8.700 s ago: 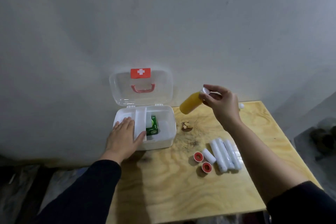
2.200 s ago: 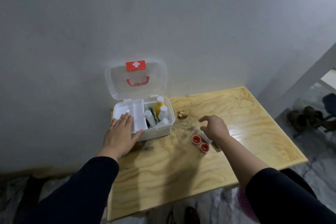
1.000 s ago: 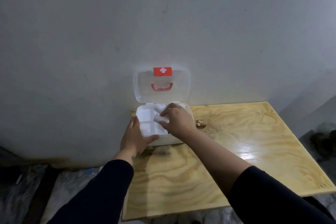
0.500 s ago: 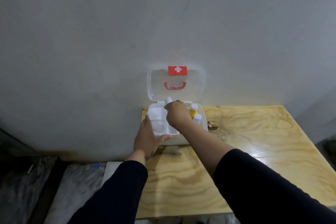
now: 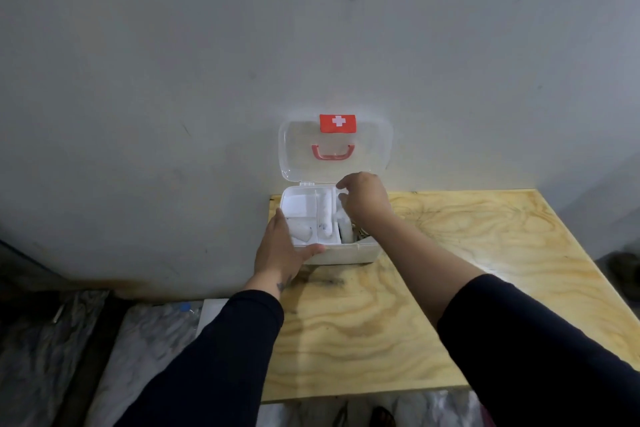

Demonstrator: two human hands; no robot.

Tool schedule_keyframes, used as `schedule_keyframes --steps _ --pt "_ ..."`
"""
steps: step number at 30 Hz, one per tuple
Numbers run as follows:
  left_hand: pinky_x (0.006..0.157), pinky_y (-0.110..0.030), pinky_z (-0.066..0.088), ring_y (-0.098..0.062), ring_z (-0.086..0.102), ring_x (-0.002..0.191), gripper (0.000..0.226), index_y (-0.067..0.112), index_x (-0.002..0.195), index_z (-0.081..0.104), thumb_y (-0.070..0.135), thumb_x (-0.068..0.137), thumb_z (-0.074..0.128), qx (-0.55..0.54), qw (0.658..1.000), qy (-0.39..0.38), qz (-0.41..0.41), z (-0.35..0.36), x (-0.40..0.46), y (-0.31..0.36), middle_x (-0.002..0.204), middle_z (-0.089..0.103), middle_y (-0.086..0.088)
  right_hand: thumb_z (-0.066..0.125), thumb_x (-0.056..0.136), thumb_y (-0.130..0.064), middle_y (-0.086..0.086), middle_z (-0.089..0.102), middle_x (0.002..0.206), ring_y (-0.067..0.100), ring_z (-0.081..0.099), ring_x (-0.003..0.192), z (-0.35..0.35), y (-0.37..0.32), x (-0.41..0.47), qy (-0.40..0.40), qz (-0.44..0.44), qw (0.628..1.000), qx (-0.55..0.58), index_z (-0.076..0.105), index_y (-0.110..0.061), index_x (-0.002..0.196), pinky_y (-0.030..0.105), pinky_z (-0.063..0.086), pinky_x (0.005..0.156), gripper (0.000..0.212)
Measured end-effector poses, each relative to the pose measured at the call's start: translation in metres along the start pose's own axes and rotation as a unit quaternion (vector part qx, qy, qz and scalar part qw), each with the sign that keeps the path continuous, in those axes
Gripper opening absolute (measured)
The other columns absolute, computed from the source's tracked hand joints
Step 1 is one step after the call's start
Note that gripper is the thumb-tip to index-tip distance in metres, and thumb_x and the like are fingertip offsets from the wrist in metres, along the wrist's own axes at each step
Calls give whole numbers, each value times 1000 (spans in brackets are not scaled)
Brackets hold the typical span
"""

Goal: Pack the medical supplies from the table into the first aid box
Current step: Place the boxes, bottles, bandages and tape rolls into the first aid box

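The white first aid box (image 5: 346,253) stands at the back left of the wooden table (image 5: 450,253). Its clear lid (image 5: 301,152), with a red cross label and a red handle, stands open against the wall. A white divided tray (image 5: 299,204) fills the box's left half and holds a white roll (image 5: 325,215) and a smaller white piece (image 5: 303,230). My left hand (image 5: 280,250) grips the box's front left corner, thumb along the rim. My right hand (image 5: 365,199) hovers over the right compartment with fingers apart, hiding most of what lies there. A white bottle (image 5: 344,229) shows beneath it.
The grey wall rises right behind the box. Left of the table and lower down lie a marbled grey sheet (image 5: 145,340), a white flat object (image 5: 211,312) and a blue-capped bottle (image 5: 185,307). The table top stretches to the right and front of the box.
My right hand has moved from over the tray to the box's right compartment. A white roll now lies in the tray's middle slot. My left hand stays on the box corner.
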State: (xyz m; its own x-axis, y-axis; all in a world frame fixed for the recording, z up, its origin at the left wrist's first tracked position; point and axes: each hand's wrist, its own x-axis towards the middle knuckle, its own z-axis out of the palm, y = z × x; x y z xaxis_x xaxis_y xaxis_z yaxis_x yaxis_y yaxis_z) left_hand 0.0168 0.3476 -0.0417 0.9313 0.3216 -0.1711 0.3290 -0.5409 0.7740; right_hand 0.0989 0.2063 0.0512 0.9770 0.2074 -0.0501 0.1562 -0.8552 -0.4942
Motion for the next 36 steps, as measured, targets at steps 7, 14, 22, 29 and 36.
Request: schedule_keyframes --steps 7,14,22,29,36 --pt "103 -48 42 -29 42 131 119 19 150 17 56 58 83 57 998 14 11 -3 0 5 147 40 -8 53 86 -6 12 67 114 30 61 106 -37 59 -30 52 61 997 2 67 -11 111 35 50 89 29" --pt "103 -44 42 -31 44 128 115 10 149 22 50 61 85 66 997 17 33 -5 -7 9 143 44 -12 54 84 -10 8 59 126 28 55 114 -9 140 -79 -23 159 985 -65 61 -24 120 35 50 88 39" --pt "98 -42 44 -32 47 124 104 7 141 32 50 62 84 78 996 24 39 -6 -12 15 137 48 -14 38 95 -11 4 45 131 32 38 121 28 176 -112 -110 133 974 -146 42 -36 136 43 48 85 48" --pt "100 -43 44 -32 46 125 108 9 144 30 52 61 84 76 996 18 33 -7 -14 17 139 47 -12 42 98 -22 10 58 115 32 49 113 34 178 -117 -54 105 986 -121 57 -29 127 38 49 79 34" --pt "99 -43 44 -30 47 125 106 12 144 29 49 61 85 59 998 13 19 -7 -14 17 139 47 -10 51 95 -22 6 61 96 29 60 95 6 150 -100 2 34 995 -98 61 -30 123 34 47 68 30"
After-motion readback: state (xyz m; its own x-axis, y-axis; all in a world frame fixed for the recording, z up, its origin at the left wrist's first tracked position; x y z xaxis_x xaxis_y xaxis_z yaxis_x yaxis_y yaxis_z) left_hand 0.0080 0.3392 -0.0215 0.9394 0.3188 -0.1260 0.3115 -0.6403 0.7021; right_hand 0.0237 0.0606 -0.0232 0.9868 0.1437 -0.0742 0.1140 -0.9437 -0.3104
